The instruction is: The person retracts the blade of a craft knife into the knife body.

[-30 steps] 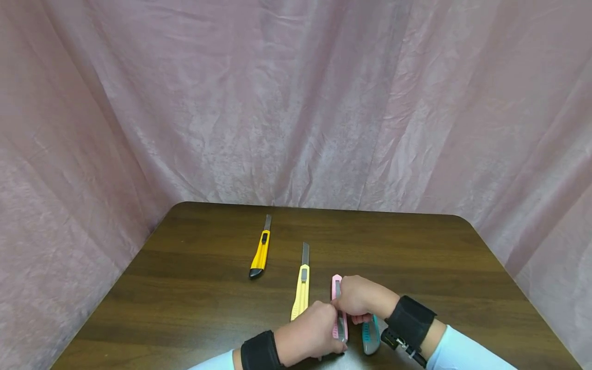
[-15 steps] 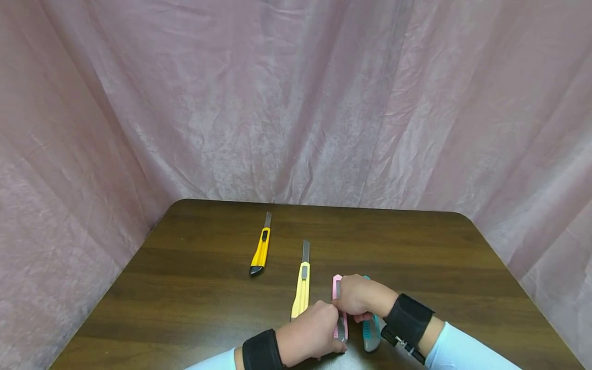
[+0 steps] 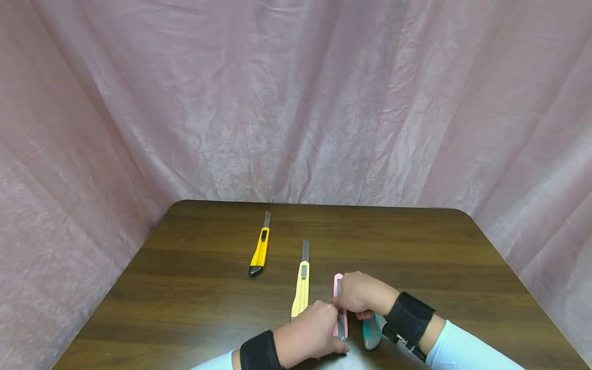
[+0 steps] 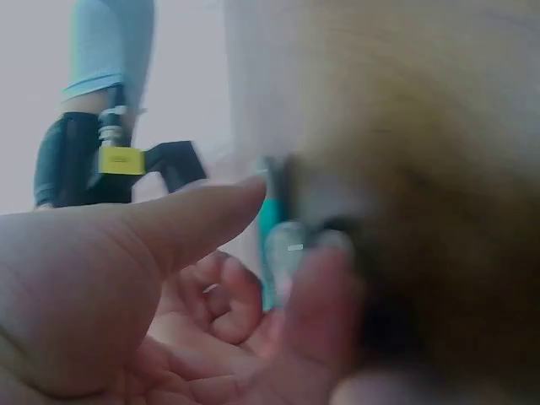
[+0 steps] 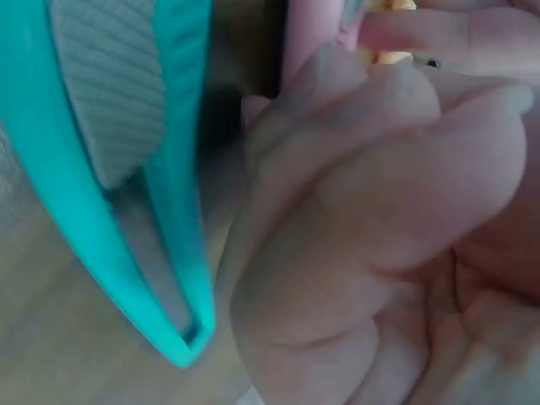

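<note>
Evidently, the right hand (image 3: 362, 294) grips the slim pink plastic utility knife (image 3: 341, 327); the left hand (image 3: 309, 331) adjoins, grip unverifiable. Judged step: two-handed handling; next move demands steadiness.

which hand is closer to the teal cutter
Right: the right hand covers part of the teal cutter in the head view; the left hand is farther left, by the pink cutter.
</note>
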The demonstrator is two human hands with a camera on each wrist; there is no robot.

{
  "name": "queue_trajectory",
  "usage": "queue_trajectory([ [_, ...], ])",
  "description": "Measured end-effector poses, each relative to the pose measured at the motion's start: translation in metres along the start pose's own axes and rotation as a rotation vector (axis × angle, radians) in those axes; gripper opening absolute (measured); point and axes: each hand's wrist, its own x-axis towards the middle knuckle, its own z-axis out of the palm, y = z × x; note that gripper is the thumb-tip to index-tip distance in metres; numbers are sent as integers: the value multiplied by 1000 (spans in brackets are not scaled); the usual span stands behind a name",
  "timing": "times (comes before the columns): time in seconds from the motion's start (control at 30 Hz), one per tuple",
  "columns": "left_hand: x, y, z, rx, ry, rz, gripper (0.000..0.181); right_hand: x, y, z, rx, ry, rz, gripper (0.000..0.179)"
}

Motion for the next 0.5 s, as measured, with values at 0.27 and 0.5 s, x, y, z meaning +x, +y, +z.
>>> queue_trajectory([
  [0.27,-9,-16,-24,-32,77,-70,29,-5,11,-20,98,66,-82,49],
  [0.5,-5,-55,-29,61,127,-277,36,2,26,-27,188,145,-119,51],
])
